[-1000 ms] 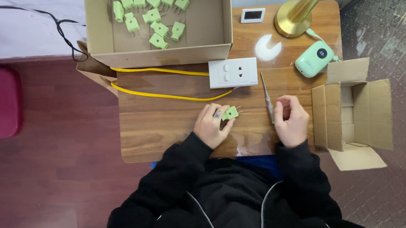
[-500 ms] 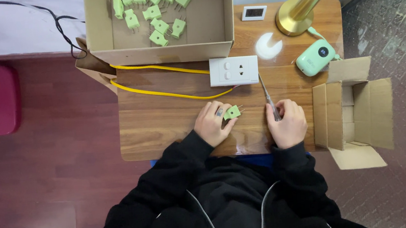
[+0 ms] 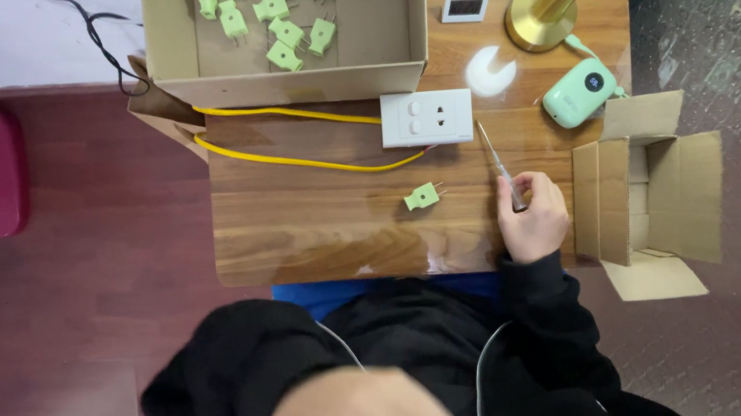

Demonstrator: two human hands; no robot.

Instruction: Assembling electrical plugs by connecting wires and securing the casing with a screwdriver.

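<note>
While the right hand [image 3: 532, 217] grips a slim screwdriver [image 3: 496, 160], fingers wrapped around its handle and tip aimed toward the white socket block [image 3: 427, 118], the green plug [image 3: 422, 196] lies alone on the tabletop [image 3: 318, 232], just left of that hand and apart from it, within easy reach. The left hand is a blur at the bottom edge; can't tell its fingers. More green plugs sit in the cardboard tray [image 3: 409, 11], likely stock.

Plug [image 3: 422, 196] lies on table [image 3: 318, 232], between socket [image 3: 427, 118] behind and person; box [image 3: 653, 192] right.
</note>
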